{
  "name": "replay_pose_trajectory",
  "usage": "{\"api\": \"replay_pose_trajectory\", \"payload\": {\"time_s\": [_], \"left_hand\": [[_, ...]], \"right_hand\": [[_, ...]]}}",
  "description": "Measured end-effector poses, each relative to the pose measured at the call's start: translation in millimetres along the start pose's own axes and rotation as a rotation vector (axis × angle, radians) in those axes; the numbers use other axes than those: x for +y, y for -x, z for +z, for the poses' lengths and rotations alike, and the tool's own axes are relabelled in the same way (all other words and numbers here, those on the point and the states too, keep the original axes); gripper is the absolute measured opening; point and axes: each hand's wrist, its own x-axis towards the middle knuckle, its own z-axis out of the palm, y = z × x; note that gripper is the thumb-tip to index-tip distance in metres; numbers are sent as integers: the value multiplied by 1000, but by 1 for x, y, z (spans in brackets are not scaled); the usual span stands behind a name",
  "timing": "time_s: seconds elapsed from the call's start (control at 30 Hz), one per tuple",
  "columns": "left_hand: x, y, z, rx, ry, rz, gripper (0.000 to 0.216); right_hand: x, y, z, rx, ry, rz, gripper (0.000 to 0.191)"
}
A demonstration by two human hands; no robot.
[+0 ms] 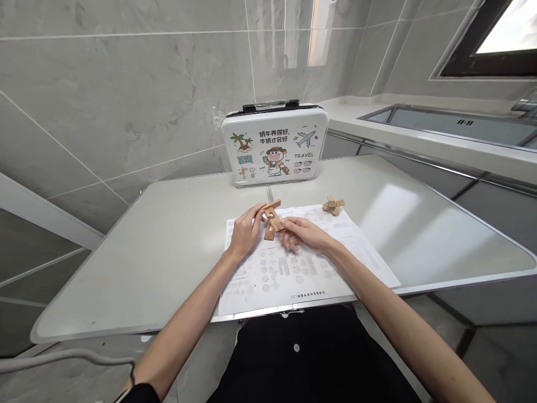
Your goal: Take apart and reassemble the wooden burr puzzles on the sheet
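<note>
Several notched wooden puzzle pieces (274, 221) are held together between my two hands, above a printed sheet. My left hand (246, 228) closes its fingertips on the upper left piece, which slants up to the right. With thumb and fingers, my right hand (302, 232) pinches the right end of a flat notched piece. Another piece points down towards me below these two. How tightly they are joined, I cannot tell. An assembled wooden puzzle (333, 205) with crossing bars rests at the sheet's far right corner, apart from both hands.
The printed paper sheet (289, 280) lies at the near edge of the folding table (168, 246). A white cartoon-printed case (277, 146) in clear plastic stands at the back against the tiled wall. To the right is a counter with a sink (453, 124).
</note>
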Motion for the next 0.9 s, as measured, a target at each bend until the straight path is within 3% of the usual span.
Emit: {"api": "replay_pose_trajectory", "payload": {"time_s": [0.1, 0.3, 0.67, 0.9], "left_hand": [[-1, 1, 1, -10, 0, 32, 34], [-3, 0, 2, -42, 29, 67, 32], [0, 8, 8, -131, 41, 125, 33], [0, 9, 9, -81, 28, 163, 28]], "right_hand": [[0, 0, 2, -77, 4, 5, 49], [3, 1, 0, -87, 26, -27, 44], [7, -4, -1, 32, 85, -111, 46], [7, -3, 4, 104, 140, -193, 44]]}}
